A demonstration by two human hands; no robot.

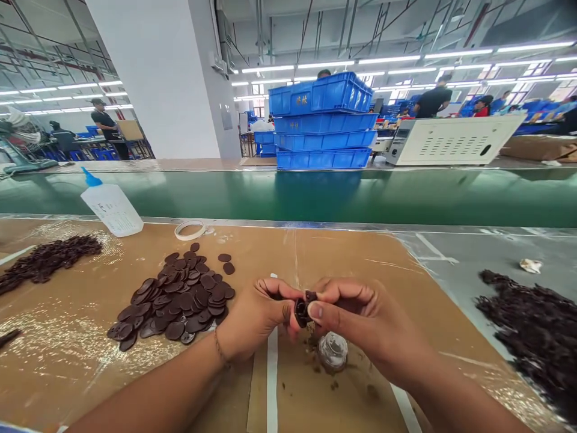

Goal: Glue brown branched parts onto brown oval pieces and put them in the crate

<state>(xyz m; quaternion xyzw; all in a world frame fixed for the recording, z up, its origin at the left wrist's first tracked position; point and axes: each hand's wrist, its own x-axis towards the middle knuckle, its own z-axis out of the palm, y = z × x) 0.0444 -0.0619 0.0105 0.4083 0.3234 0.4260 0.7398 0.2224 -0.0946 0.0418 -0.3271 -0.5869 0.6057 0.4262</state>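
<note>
Near the middle of the table my left hand (259, 316) pinches a small dark brown part (301, 313) with an open, hollow face. My right hand (360, 316) meets it from the other side, thumb and forefinger closed on a tiny dark piece (311, 296) at the part's upper edge. Whether the two pieces touch is hard to make out. Just below the hands stands a small clear glass jar (333, 351) with dark crumbs around it. To the left lies a heap of flat dark brown oval discs (184, 297).
A white squeeze bottle (112, 207) with blue tip and a tape roll (190, 230) lie behind the discs. Dark piles sit at left (49, 260) and right (532, 325). Beyond runs a green conveyor belt (216, 192), with stacked blue crates (322, 132) behind it. People work farther back.
</note>
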